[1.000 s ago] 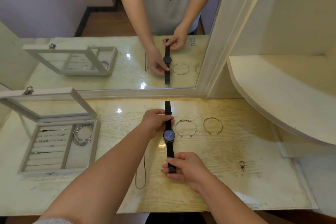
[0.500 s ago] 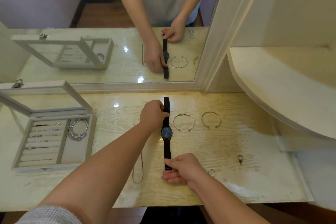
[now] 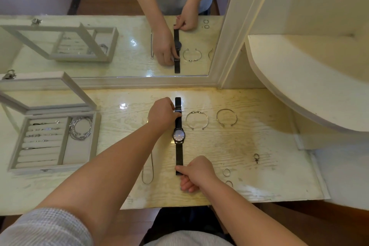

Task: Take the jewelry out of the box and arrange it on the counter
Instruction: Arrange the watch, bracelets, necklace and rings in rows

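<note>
The pale wood-grain counter (image 3: 259, 181) already carried a good share of the jewelry, so we judged the task to be about half done. The grey jewelry box (image 3: 95, 136) stood at its left end with the glass lid (image 3: 36, 81) propped open.

The black mesh-strap watch (image 3: 178, 135) lay stretched flat and straight at the middle of the counter, dial up. The left hand (image 3: 162, 113) pinched the far strap with curled fingers, and the right hand (image 3: 196, 172) clamped thumb and forefinger on the near strap end. To us this looked like the last straightening before letting go.

Just right of the watch lay two open cuff bracelets (image 3: 197, 120), side by side and apart. A thin chain necklace (image 3: 147, 173) ran along the watch's left side, partly under the left forearm. Two plain rings (image 3: 226, 171) sat near the right hand, and a small pendant (image 3: 256, 158) lay farther right.

What remained was in the box. A stack of silver bangles (image 3: 80, 128) filled the top of its right compartment. Several small rings (image 3: 43, 136) sat tucked in the upper rolls of the left compartment, and the lower rolls looked bare.
</note>
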`<state>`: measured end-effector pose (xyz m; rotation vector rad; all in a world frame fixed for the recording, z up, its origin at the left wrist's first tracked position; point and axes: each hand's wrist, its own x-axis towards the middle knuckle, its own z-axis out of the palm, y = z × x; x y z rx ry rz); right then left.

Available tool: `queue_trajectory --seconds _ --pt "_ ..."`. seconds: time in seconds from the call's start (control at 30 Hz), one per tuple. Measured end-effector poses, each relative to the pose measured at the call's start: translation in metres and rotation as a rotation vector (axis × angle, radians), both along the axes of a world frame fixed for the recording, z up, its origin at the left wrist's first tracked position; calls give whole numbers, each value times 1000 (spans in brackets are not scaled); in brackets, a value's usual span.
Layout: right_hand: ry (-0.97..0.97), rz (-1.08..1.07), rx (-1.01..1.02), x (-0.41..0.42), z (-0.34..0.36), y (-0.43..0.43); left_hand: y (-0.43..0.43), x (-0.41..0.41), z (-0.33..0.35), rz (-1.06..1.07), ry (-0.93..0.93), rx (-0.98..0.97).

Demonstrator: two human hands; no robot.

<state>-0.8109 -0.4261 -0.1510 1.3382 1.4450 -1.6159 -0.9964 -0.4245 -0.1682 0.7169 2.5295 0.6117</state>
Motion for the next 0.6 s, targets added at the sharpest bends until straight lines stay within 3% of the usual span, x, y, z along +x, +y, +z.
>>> queue_trajectory --seconds 0.27,0.4,0.6 --pt "18 135 290 7 -6 -4 0 -2 0 7 -16 8" --pt "17 167 286 8 -2 -4 -1 -2 1 28 -38 28" --pt "166 -104 231 26 31 36 -11 18 24 206 -112 212"
